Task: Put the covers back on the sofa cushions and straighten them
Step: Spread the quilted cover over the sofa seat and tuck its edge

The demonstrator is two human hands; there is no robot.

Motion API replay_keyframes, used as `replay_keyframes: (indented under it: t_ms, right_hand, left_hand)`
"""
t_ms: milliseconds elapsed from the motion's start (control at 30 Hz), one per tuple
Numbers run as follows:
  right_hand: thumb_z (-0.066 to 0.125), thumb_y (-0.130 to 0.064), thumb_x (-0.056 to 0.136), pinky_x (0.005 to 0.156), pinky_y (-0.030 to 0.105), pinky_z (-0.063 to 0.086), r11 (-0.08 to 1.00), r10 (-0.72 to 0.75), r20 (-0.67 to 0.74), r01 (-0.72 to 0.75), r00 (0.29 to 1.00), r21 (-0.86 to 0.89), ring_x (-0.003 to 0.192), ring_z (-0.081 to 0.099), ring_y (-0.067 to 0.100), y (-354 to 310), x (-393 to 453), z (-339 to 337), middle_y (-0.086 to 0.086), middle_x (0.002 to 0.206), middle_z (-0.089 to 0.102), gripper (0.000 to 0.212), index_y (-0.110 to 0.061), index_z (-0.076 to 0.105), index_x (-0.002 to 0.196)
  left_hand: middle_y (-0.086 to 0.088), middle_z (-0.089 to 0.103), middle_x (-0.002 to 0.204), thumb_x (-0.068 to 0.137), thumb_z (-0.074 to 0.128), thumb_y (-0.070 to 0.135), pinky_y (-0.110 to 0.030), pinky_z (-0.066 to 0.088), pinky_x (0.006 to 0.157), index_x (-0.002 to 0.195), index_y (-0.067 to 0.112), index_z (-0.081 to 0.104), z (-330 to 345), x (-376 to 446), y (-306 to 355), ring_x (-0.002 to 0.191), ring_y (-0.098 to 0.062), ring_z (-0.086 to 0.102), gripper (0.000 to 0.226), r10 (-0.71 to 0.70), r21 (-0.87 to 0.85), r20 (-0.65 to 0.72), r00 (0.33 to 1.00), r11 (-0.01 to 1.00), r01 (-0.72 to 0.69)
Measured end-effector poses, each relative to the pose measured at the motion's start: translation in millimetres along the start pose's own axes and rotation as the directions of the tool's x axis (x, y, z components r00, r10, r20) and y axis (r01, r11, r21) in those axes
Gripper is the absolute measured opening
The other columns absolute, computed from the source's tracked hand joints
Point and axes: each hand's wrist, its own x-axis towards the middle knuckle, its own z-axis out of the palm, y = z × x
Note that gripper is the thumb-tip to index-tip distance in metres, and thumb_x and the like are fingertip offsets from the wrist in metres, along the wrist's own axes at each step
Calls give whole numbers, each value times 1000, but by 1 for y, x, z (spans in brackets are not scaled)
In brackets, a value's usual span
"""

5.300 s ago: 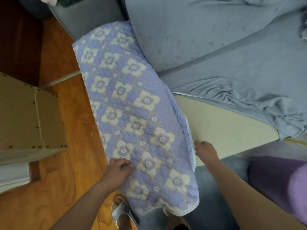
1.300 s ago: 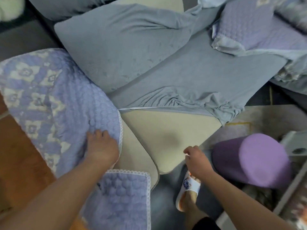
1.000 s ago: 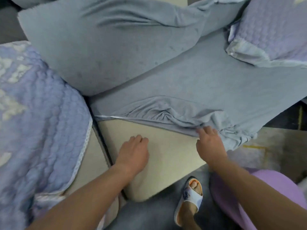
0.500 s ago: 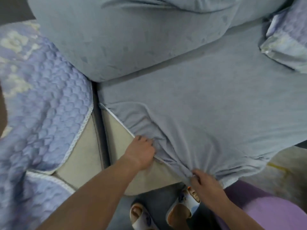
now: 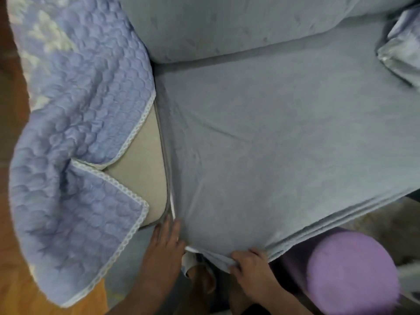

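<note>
Nearest me: my right hand [image 5: 248, 268] grips the front hem of the grey-blue cover [image 5: 284, 137], fingers curled over the bunched edge at the seat cushion's front. My left hand [image 5: 167, 243] lies flat with fingers straight and together, pressed against the cover's front-left corner, fingertips pointing up along the seam where a thin white edge shows. It holds nothing.

Below the hands: part of my foot in a pale slipper [image 5: 200, 272], partly hidden by the hem. To my right, near the cushion's front edge, a purple cylindrical bolster [image 5: 350, 273]; whether it touches the cover I cannot tell.

Middle: the grey-blue cover is spread over the seat cushion's whole top and front, mostly flat, with a few long creases running out from the left side. At the front-right edge the cloth stacks in several parallel folds.

Left of it: the neighbouring beige cushion [image 5: 145, 169] is bare along its right strip, just beside the covered one. A purple quilted cover [image 5: 75, 142] with white lace trim lies over the rest, one corner flopped down over its front edge toward the wooden floor [image 5: 16, 289].

Far: a grey-blue back cushion [image 5: 227, 26] stands along the seat's rear edge. At the far right corner, a pale shiny pillow corner [image 5: 402, 55], blurred.
</note>
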Motion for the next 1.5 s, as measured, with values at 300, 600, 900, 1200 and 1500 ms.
replay_keyframes:
  t_ms: [300, 600, 900, 1200, 1500]
  right_hand:
    - [60, -33, 84, 71, 22, 39, 944, 233, 62, -241, 971, 224, 83, 57, 14, -32, -6, -12, -3, 93, 59, 21, -15, 64, 93]
    - [52, -38, 71, 106, 11, 36, 954, 94, 223, -152, 970, 260, 130, 45, -2, -20, -44, -1, -14, 146, 38, 60, -25, 65, 128]
    - [65, -10, 83, 85, 33, 52, 888, 173, 259, -264, 950, 377, 90, 68, 10, -7, 19, -89, -9, 91, 74, 24, -33, 72, 81]
    - [57, -31, 93, 67, 49, 61, 914, 181, 233, -251, 955, 319, 71, 72, 30, -84, 125, -170, 15, 80, 72, 26, -8, 67, 89]
    - [55, -17, 93, 88, 36, 54, 897, 353, 300, -412, 886, 161, 88, 55, 22, -137, 206, -97, 8, 89, 61, 27, -19, 44, 69]
  left_hand:
    - [-5, 69, 74, 99, 59, 29, -36, 54, 79, 77, 9, 61, -55, 23, 40, 76, -20, 72, 30, -454, -758, 594, 665, -593, 272]
    - [-4, 69, 119, 71, 87, 39, -43, 53, 96, 137, 22, 51, -54, 67, 85, 105, -25, 68, 77, -69, -549, 679, 731, -708, 443]
    - [-15, 69, 123, 100, 56, 24, -45, 49, 99, 128, 8, 62, -48, 33, 79, 112, -30, 67, 33, -136, -423, 608, 782, -889, 174]
    - [-21, 68, 123, 94, 62, 23, -52, 45, 106, 129, 1, 61, -35, 31, 107, 115, -36, 65, 42, -298, -450, 593, 747, -893, 1]
    - [-20, 72, 113, 88, 69, 20, -54, 49, 101, 117, 3, 69, -8, 12, 61, 107, -37, 69, 34, -314, -664, 464, 829, -742, 91]
